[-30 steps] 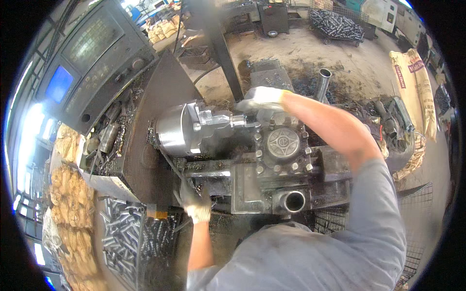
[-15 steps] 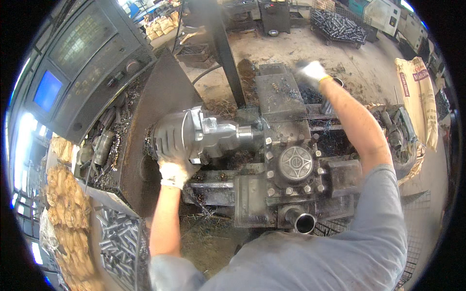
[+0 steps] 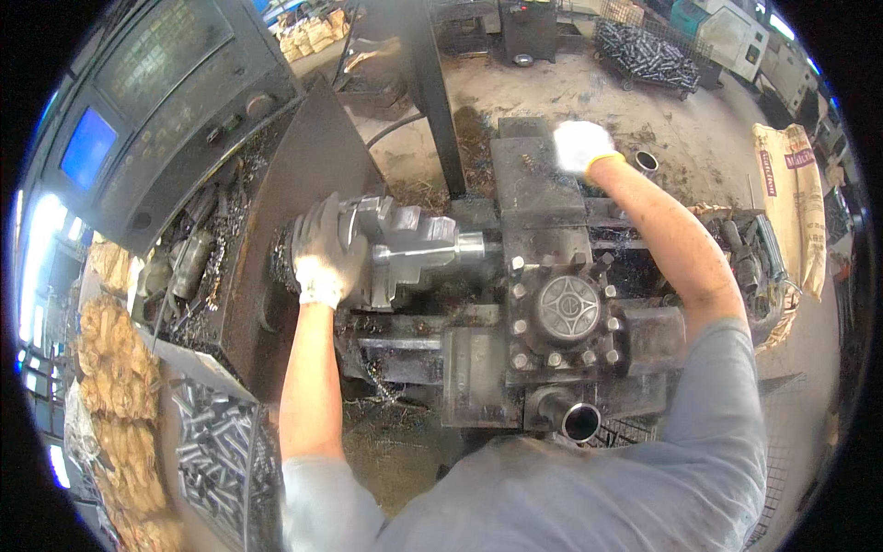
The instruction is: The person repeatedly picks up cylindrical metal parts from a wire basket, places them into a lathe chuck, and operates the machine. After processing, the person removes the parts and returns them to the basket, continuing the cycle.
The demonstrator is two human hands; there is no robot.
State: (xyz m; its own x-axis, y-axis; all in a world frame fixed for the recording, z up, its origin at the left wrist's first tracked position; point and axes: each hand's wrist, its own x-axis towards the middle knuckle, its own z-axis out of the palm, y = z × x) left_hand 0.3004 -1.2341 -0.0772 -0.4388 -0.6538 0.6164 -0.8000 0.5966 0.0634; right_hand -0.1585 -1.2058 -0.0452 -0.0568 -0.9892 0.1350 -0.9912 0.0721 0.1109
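Currently, the gloved left hand (image 3: 324,253) lies with fingers extended and slightly spread over the metal chuck (image 3: 384,271), clasping nothing. The chuck extends toward three o'clock from that palm, with a bright cylinder (image 3: 471,246) farther out. From the gloved right hand (image 3: 582,147), the chuck sits well apart at eight o'clock; I cannot tell that hand's opening or hold.
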